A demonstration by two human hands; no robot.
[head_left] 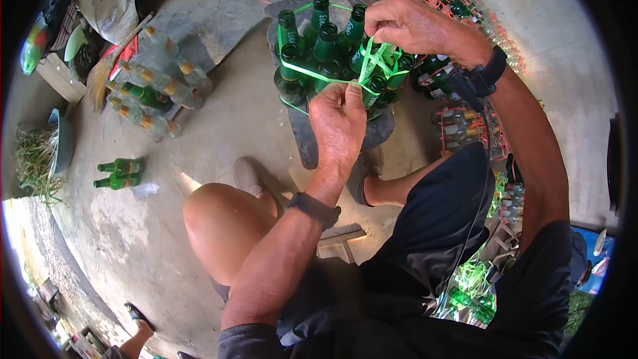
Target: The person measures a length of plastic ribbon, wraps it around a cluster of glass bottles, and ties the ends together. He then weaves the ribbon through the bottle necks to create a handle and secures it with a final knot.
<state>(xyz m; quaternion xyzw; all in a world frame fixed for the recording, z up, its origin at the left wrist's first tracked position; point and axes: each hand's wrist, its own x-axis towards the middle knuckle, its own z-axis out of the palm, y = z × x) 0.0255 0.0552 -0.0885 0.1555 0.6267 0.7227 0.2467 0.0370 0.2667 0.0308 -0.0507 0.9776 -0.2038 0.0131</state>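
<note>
A cluster of upright green glass bottles [325,50] stands on a dark slab [302,146] in front of my feet. Bright green plastic strap [307,74] runs around the cluster and crosses in a tangle over its right side. My left hand [337,118] pinches the strap between thumb and fingers at the cluster's near side. Above the right side of the bottles, my right hand [413,24] is closed, its curled fingers gripping a length of strap that rises from the tangle.
To the left lie clear bottles [159,83] and two green bottles [119,173]. Bottles bundled in red strap [458,126] stack along the right. A broom [103,80] and a basin of plants [61,143] sit far left. Another person's foot [139,317] shows at lower left.
</note>
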